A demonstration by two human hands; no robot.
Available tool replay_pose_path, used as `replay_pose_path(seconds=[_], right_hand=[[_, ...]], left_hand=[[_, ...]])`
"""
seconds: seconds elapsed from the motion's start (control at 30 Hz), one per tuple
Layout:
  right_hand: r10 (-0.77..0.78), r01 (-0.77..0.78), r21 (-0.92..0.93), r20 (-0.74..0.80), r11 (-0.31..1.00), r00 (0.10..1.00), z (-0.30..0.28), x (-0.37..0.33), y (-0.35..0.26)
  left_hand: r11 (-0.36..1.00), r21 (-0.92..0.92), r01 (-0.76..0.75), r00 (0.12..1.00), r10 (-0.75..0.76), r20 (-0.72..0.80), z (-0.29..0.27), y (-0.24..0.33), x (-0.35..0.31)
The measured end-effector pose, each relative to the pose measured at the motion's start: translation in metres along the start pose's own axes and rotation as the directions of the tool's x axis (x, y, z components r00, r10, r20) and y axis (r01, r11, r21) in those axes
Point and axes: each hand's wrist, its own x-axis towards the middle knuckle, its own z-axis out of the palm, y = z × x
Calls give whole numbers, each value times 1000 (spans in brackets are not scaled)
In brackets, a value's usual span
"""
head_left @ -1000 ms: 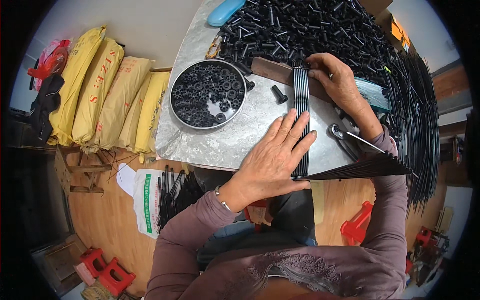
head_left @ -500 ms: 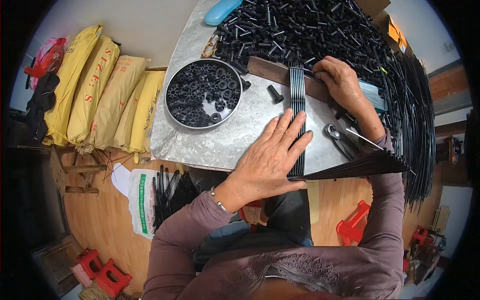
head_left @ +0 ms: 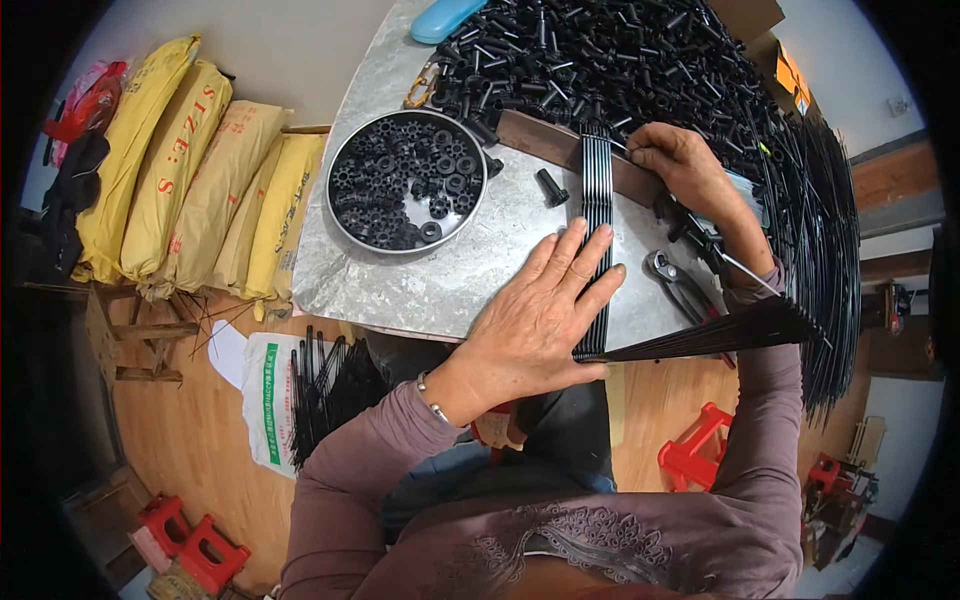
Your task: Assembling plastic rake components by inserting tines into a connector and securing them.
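My left hand (head_left: 535, 318) lies flat with fingers spread, pressing on a row of thin black umbrella ribs (head_left: 596, 180) side by side on the table. The ribs' far ends rest at a brown bar (head_left: 545, 140); a bundle of their jointed lengths (head_left: 700, 338) fans out over my right forearm. My right hand (head_left: 680, 165) is closed beside the bar, thumb and fingers pinching a thin rib end right of the row. A loose black tubular part (head_left: 551, 188) lies left of the ribs. Cutting pliers (head_left: 672, 278) lie under my right arm.
A round metal tin (head_left: 334, 210) holds small black notched rings. Black tubular parts (head_left: 600, 60) heap at the back, beside a blue case (head_left: 445, 20). Long black rods (head_left: 825, 260) hang off the right edge. Yellow sacks (head_left: 150, 150) lean left; a red stool (head_left: 695, 447) stands below.
The view has shifted slightly. My left hand stays flat on the ribs. My right hand has moved a little to the right and down, still pinching; a light-coloured rod by its forearm lies differently.
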Motion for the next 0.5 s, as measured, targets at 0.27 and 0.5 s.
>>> replay_pose_path(seconds=[0.27,0.5], right_hand=[[-25,25,-16,-5,1000,1000,0,7,1],[30,-28,-34,80,999,996,-5,15,-9]], left_hand=[[1000,2,-15,1000,15,-5,-3,0,0],[1000,11,-14,1000,14,-3,-2,-3,-2]])
